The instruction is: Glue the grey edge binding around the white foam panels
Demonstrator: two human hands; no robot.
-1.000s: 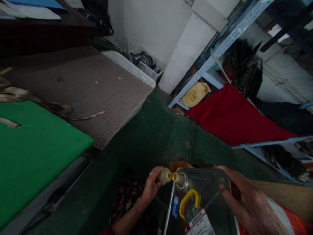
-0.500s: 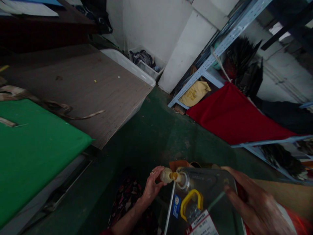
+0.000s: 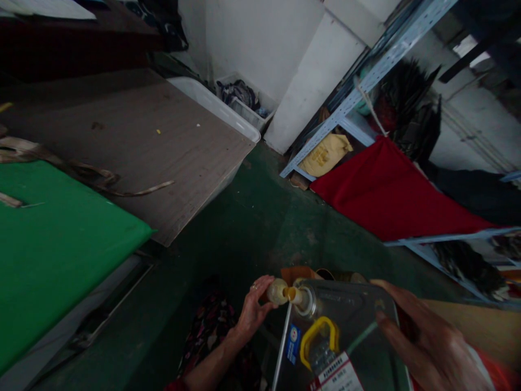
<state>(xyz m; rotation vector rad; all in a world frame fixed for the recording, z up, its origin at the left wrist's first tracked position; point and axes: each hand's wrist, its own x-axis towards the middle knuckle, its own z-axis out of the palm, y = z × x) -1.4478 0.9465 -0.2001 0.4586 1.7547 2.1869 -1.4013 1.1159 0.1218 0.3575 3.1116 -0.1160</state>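
Observation:
My left hand is closed round a small pale bottle, held sideways against the spout of a large clear jug. The jug is tilted, has a yellow handle and a red-and-white label, and yellowish liquid shows at its spout where it meets the small bottle. My right hand grips the jug's far side with fingers wrapped over its edge, low at the right of the view.
A brown wooden tabletop with a green cloth stands at left. White plastic bins sit against the wall. A metal shelf rack with red cloth fills the right. Green floor lies between.
Both hands and the jug stay almost in place; the view has shifted slightly and the jug sits a little lower and to the right.

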